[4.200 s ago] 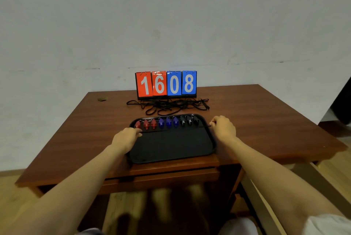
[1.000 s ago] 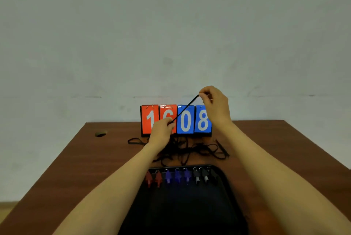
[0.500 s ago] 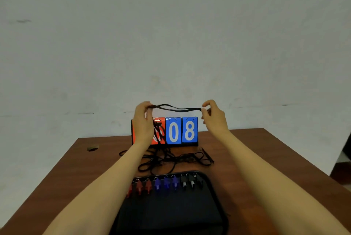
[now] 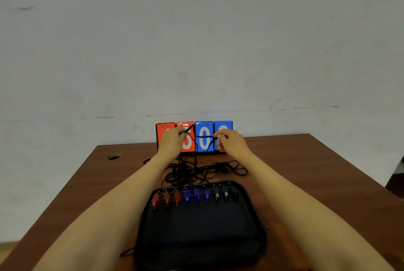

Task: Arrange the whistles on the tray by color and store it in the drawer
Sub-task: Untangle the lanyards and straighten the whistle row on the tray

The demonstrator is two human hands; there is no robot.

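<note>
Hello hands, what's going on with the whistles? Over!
Left hand and right hand both pinch one black cord. Whistles sorted on tray. Loose cords tangled behind it.

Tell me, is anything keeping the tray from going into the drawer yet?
Yes. The whistles' black cords trail off the tray in a tangle on the table; both the left hand and right hand hold one strand. The drawer is out of view.
</note>
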